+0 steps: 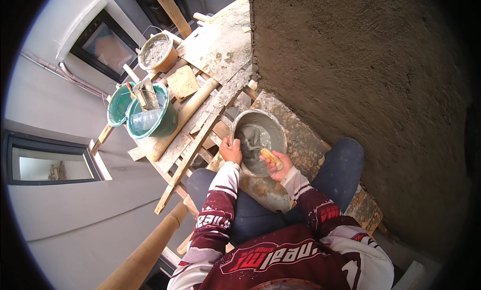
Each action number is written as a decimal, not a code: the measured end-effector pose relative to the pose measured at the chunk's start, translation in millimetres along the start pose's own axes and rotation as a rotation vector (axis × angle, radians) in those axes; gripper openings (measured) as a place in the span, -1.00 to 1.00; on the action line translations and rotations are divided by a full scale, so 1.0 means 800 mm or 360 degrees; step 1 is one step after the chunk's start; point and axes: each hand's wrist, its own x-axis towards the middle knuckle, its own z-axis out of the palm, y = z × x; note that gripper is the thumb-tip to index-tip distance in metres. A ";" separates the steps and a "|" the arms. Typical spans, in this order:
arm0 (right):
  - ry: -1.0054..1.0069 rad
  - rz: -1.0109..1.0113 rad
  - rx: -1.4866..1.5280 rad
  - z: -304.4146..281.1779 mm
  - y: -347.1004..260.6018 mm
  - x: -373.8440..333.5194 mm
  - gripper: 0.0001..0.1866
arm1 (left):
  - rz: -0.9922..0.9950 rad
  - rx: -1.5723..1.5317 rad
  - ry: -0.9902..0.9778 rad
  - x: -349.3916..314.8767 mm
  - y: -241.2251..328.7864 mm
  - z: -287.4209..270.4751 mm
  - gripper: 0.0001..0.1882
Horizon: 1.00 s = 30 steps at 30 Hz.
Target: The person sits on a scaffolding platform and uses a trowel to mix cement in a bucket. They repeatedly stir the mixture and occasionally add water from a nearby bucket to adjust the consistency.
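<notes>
Between my knees stands a grey, mortar-smeared bucket [281,133], with wet grey mortar [249,135] inside. My right hand [278,168] is closed round the yellowish wooden handle of a trowel [271,157]. The trowel's metal end reaches into the bucket, and its blade is partly lost in the mortar. At the bucket's left side my left hand [230,150] grips the rim, thumb up.
To the left, on bamboo and plank scaffolding [190,155], stand a green bucket [168,120] with tools, another green bucket [118,108] and an orange bucket [165,64] of mortar. A tan block [183,83] lies nearby. A rough mortared wall [350,64] rises close on the right.
</notes>
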 end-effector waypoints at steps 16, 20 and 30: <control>0.1033 0.0143 -0.3537 0.117 -0.026 -0.030 -0.50 | 0.0016 0.0128 -0.0063 0.001 -0.004 0.007 -0.86; 0.0810 -0.0200 -0.4739 0.172 -0.022 -0.082 -0.66 | 0.0230 0.0099 0.0061 0.000 0.001 0.011 -0.74; 0.0828 -0.0134 -0.5098 0.197 -0.054 -0.077 -0.74 | 0.0198 0.0067 -0.0003 -0.010 0.018 0.007 -0.70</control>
